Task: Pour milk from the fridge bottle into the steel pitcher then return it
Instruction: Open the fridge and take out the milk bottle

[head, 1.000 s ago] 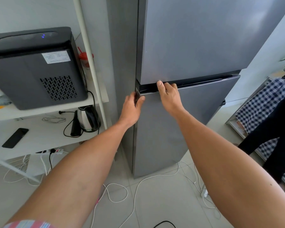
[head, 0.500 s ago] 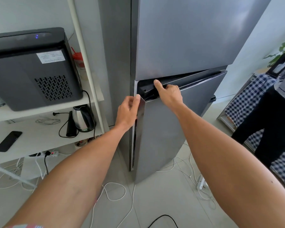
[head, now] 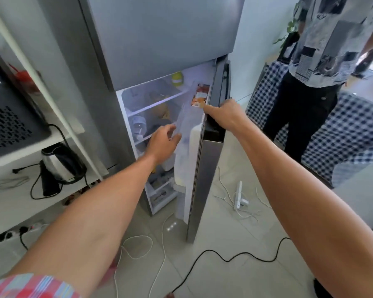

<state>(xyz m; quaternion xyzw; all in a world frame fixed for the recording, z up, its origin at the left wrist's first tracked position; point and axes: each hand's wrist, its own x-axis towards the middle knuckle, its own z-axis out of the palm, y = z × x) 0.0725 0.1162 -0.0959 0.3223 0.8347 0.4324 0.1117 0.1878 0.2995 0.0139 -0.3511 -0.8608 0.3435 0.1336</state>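
- Fridge lower door point(head: 205, 168) is swung wide open; a carton point(head: 200, 95) is seen on its inner rack, but the milk bottle cannot be told apart inside.
- Door's top edge is gripped by right hand point(head: 226, 117), fingers curled over it.
- Left hand point(head: 162, 143) is held loose, fingers relaxed, holding nothing, at the lit shelves point(head: 153, 104).
- Electric kettle point(head: 60, 162) is seen on the left white rack.

The right hand point(head: 226, 115) is gripping the open lower fridge door point(head: 205, 168); the left hand point(head: 162, 143) is reaching, fingers relaxed, toward the shelves point(head: 155, 104).
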